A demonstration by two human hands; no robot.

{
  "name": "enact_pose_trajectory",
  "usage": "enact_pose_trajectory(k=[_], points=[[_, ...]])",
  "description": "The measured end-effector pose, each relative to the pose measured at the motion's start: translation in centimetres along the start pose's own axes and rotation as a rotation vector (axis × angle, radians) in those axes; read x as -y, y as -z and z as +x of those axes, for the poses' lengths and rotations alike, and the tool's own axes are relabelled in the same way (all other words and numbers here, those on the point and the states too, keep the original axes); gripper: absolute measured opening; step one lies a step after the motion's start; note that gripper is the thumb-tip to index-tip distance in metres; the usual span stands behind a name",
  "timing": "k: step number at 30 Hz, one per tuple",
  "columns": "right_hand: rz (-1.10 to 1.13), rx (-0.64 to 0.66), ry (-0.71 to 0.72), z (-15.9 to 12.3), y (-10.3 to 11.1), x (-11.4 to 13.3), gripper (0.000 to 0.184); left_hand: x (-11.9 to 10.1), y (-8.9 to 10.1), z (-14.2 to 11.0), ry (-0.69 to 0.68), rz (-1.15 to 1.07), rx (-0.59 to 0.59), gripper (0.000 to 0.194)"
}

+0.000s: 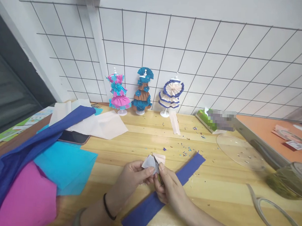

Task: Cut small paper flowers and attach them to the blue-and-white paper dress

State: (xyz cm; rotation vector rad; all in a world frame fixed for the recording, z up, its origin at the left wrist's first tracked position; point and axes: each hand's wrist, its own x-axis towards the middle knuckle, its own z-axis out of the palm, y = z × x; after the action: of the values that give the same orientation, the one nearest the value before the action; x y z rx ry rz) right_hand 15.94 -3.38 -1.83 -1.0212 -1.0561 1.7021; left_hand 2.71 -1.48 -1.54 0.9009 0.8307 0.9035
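Take the spot where the 2 hands meet as the dial's centre, with 12 o'clock toward the tiled wall (207,55). The left hand (134,174) pinches a small white paper piece (148,162) between thumb and fingers, its upper corner standing free. The right hand (169,185) is closed round what look like small scissors (156,159); a dark blade lies against the paper's right side, slanting toward 11 o'clock. The fingers hide too much to tell whether the blades are parted.

For a clean cut, I would hold the left thumb low, out of the blade's line, with only the part to be trimmed standing out. Turning the paper into the blades, rather than twisting the right wrist, should give a smoother edge; short snips suit paper this thin. Mind the left fingertips behind it, which are hidden.

A cream pleated scrap (160,158) shows just beyond at 12 o'clock; whether it is held, I cannot tell. A blue crepe paper strip (191,167) runs from 2 to 7 o'clock beneath the right hand, so mind the scissor tips there. Between 11 and 12 o'clock stand 3 paper-dressed mannequins (142,90).
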Motion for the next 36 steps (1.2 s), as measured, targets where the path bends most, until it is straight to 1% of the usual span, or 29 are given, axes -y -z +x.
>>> enact_pose_trajectory(k=[10, 18, 30, 36], points=[[-0.001, 0.003, 0.002, -0.07, -0.03, 0.25, 0.046, -0.4, -0.08, -0.15, 0.021, -0.016, -0.019, 0.023], [0.02, -0.011, -0.021, -0.17, -0.08, 0.31, 0.048, -0.16, -0.06, -0.15, 0.022, -0.013, -0.012, 0.025], [-0.013, -0.009, -0.004, -0.06, -0.02, 0.16, 0.047, -0.35, -0.15, -0.14, 0.028, 0.01, -0.043, 0.026], [-0.027, 0.002, 0.013, -0.12, 0.03, 0.24, 0.046, -0.31, -0.03, -0.18, 0.026, 0.01, -0.028, 0.024]])
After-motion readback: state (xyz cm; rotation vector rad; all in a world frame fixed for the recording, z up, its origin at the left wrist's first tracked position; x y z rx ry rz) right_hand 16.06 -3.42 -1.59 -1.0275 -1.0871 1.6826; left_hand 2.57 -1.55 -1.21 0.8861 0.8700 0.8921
